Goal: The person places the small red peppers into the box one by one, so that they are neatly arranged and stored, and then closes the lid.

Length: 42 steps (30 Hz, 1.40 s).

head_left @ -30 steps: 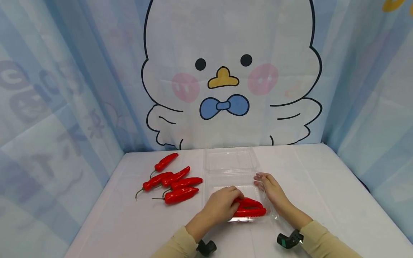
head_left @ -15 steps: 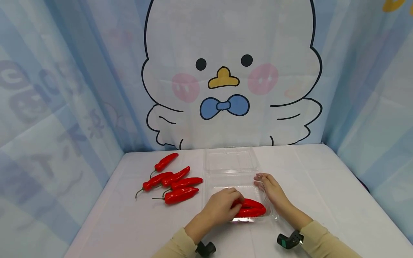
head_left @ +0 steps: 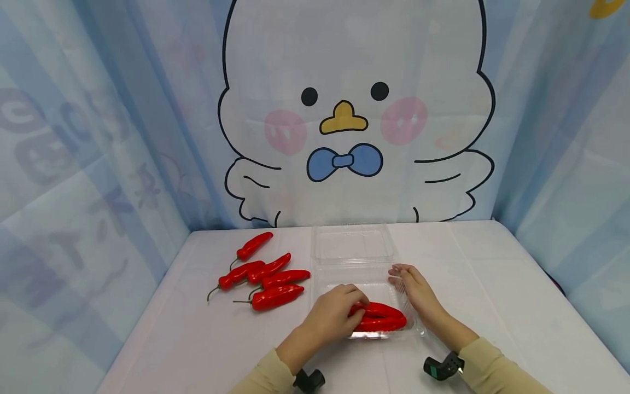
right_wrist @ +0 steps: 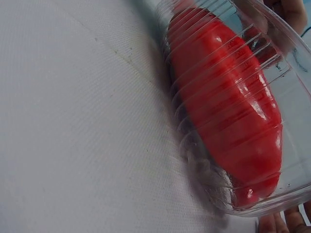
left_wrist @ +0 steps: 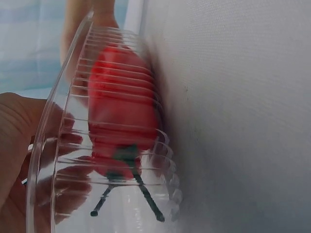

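Observation:
A clear plastic clamshell box (head_left: 327, 279) lies with its lid folded back. Red chili peppers (head_left: 379, 323) lie side by side along its near wall; two dark green stems (left_wrist: 127, 153) show through the plastic in the left wrist view. My left hand (head_left: 334, 312) is over the box's left part, its loosely bent fingers beside the stem ends of these peppers. Whether its fingertips touch them is partly hidden. My right hand (head_left: 418, 290) rests along the box's right side with fairly straight fingers at the rim. In the right wrist view, a red pepper (right_wrist: 223, 92) shows through the ribbed wall.
Several more red chili peppers (head_left: 275, 297) lie in a loose group left of the box. The box's lid (head_left: 351, 244) lies flat at the back. A white cloth (head_left: 492, 284) covers the table, and printed curtains (head_left: 98, 164) enclose its sides and back.
The peppers in the box have shifted slightly, their tips now closer together. My left hand has drawn back a little to the left. My right hand stays at the box's side.

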Each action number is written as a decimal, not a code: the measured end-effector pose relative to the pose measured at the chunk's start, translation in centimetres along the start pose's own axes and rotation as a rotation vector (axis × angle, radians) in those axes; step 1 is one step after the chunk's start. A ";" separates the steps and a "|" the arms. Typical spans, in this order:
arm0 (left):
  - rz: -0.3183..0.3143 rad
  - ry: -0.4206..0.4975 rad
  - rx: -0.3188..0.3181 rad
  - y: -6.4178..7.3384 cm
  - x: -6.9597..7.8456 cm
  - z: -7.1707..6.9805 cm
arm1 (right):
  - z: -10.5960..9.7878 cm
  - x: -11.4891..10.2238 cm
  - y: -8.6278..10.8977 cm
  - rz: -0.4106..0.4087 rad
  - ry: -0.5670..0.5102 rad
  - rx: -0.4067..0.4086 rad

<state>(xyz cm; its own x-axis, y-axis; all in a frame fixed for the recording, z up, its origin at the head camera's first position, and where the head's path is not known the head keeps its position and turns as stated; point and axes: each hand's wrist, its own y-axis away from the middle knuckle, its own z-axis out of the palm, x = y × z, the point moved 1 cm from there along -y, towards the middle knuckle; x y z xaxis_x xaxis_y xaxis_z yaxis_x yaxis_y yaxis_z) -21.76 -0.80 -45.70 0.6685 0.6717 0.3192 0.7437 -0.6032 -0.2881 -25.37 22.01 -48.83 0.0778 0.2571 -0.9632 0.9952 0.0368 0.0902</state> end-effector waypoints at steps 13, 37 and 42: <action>-0.073 0.024 0.028 1.1 -0.8 -1.4 | -0.1 -0.1 0.0 0.017 0.019 0.005; -0.184 0.071 0.264 4.8 -3.8 -3.8 | 0.0 0.0 -0.1 0.022 0.032 -0.004; -0.202 0.087 0.305 5.8 -4.7 -4.0 | -0.1 -0.1 0.0 0.027 0.033 0.000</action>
<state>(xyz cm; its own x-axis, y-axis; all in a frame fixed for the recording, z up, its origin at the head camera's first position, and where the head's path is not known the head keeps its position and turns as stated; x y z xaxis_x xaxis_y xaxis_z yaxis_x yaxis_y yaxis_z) -20.61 -9.15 -45.24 0.5159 0.7168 0.4691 0.8348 -0.2976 -0.4633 -25.37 22.06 -48.72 0.1029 0.2894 -0.9517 0.9928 0.0294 0.1163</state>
